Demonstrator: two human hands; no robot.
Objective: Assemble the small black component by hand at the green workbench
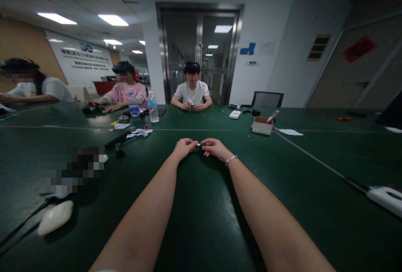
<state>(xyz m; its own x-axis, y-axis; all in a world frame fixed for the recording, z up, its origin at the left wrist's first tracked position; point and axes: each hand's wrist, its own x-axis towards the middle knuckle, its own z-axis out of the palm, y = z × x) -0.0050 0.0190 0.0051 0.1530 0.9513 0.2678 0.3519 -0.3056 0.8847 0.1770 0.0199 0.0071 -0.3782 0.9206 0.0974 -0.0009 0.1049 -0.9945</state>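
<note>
Both my arms reach forward over the dark green table (201, 205). My left hand (184, 148) pinches the left end of a small dark object with a light, shiny part (199, 144). The fingers of my right hand (215, 149) are closed on its other end, and a silver bangle (231, 160) circles that wrist. The object lies level between my fingertips, just above the table; it is too small to tell what it is.
Left of my arms are a white rounded object (55, 217) and a small black item (119, 150). Ahead stand two water bottles (153, 107) and a small box (262, 125). A white power strip (386, 198) lies right. Several people sit across the table.
</note>
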